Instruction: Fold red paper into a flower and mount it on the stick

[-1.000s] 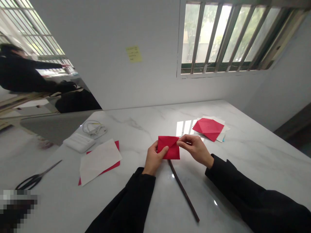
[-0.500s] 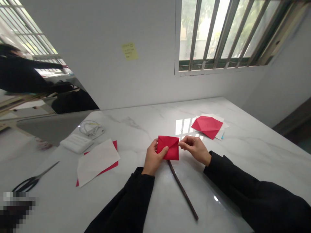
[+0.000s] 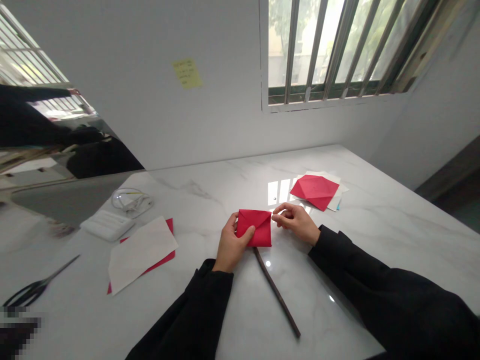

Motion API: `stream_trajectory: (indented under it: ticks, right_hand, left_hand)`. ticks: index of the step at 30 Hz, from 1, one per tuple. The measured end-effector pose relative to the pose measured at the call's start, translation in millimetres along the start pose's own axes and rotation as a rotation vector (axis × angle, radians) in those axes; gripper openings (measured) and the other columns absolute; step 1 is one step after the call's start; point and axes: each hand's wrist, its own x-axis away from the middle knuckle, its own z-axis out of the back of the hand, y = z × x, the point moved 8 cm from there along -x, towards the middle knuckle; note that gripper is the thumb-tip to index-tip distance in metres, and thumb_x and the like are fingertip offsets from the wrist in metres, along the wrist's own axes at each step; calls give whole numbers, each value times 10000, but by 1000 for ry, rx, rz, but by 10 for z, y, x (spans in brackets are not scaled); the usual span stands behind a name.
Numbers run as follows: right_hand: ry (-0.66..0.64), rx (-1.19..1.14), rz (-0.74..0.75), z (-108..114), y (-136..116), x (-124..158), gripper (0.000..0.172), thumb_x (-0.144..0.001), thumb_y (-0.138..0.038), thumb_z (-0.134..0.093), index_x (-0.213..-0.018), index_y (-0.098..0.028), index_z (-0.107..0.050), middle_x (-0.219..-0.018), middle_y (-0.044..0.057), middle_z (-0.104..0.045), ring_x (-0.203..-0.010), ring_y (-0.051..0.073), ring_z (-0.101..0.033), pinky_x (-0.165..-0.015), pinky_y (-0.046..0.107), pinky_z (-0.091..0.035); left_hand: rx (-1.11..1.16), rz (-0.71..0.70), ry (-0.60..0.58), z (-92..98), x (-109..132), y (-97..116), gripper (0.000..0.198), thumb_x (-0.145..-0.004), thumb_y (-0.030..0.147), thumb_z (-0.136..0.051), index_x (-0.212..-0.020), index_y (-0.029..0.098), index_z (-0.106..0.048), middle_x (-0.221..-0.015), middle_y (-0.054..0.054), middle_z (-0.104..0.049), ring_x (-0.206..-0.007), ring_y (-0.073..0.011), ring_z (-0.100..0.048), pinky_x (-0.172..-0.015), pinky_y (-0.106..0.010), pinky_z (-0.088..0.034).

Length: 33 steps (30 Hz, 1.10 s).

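My left hand (image 3: 233, 243) grips a small red paper envelope (image 3: 263, 232) by its left side, thumb flat on the front and fingers behind. A slanting flap edge crosses the envelope's upper part. Just at the envelope's upper right corner is my right hand (image 3: 297, 223), its fingers loosely bent and thumb and forefinger slightly apart; whether they touch the paper is hard to see. Below the envelope a thin dark brown stick (image 3: 278, 294) lies on the table, its upper end hidden behind the envelope.
On the left lie a white sheet over red paper (image 3: 144, 255), black-handled scissors (image 3: 39, 285), a white box (image 3: 107, 225) and a coiled cable (image 3: 131, 200). Red and white papers (image 3: 315, 191) are stacked at the back right of the marble-patterned table (image 3: 202, 310). A wall stands behind.
The view has shifted slightly, so things sit a little further left. My right thumb and forefinger have parted a little at the envelope's right edge. My left hand keeps its grip.
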Motion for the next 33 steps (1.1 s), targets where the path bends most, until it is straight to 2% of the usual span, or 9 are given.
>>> stream_trajectory:
  ticks: [6,9,13,17,19,22,24,27,33]
  right_hand:
    - [11,4,-1,48,38,-26,426,-757,-571,-833,-781,-172,-687,-661,31,-712,-556,132,-600,-545,264,-469]
    - [4,-70,-4,28,36,-26,435,-757,-582,-827,-873,-175,-729,-776,61,-765,-656,164,-689,-627,296,-552]
    - [14,-167,11,24,-15,-8,468,-765,-574,-832,-1003,-191,-706,-894,85,-796,-785,204,-753,-757,357,-612]
    - [66,-179,51,85,-115,16,426,-786,-556,-826,-954,-195,-674,-882,86,-788,-821,226,-752,-795,394,-608]
    - [50,-106,76,56,-169,38,393,-782,-547,-830,-898,-190,-714,-969,106,-780,-939,250,-739,-866,413,-592]
    - [-1,-26,133,-77,-232,95,324,-769,-501,-851,-844,-197,-766,-1232,114,-712,-1181,276,-658,-996,405,-536]
    - [-81,-63,102,-230,-191,136,299,-766,-475,-857,-824,-196,-766,-1196,97,-706,-1119,255,-671,-961,376,-539]
    - [-174,-110,40,-419,-87,182,283,-790,-449,-839,-862,-187,-759,-938,52,-724,-840,188,-670,-791,325,-535]
    - [-109,-12,90,-418,-47,190,246,-849,-411,-778,-906,-172,-764,-856,41,-733,-770,170,-620,-731,302,-477]
  left_hand:
    - [-4,-6,1,-13,16,23,604,-741,440,-824,-1221,168,-580,-1007,-93,-755,-799,-223,-720,-696,-292,-565]
    - [-8,-9,8,-16,28,34,631,-740,435,-826,-1252,168,-571,-1007,-94,-758,-800,-225,-722,-689,-290,-564]
    - [25,-3,38,-4,30,20,674,-741,416,-828,-1297,146,-559,-1088,-128,-757,-913,-250,-735,-790,-323,-583]
    - [52,-20,-3,-39,20,22,581,-765,411,-810,-1240,155,-594,-1101,-122,-763,-933,-253,-736,-809,-330,-581]
    - [27,-38,-2,-34,16,36,518,-775,417,-803,-1181,149,-625,-1074,-117,-766,-919,-249,-730,-807,-328,-575]
    - [-5,-61,14,-14,18,65,464,-779,428,-799,-1117,141,-663,-1040,-107,-769,-899,-245,-721,-809,-326,-567]
    - [2,-57,-8,-34,29,77,455,-781,434,-799,-1109,141,-685,-1032,-98,-773,-892,-243,-720,-809,-322,-566]
    - [40,-33,-62,-102,58,83,453,-782,451,-800,-1098,139,-707,-1005,-88,-779,-896,-248,-722,-815,-329,-573]
    - [67,-28,-72,-153,86,93,444,-780,463,-807,-1057,127,-721,-967,-78,-775,-864,-233,-710,-796,-322,-569]
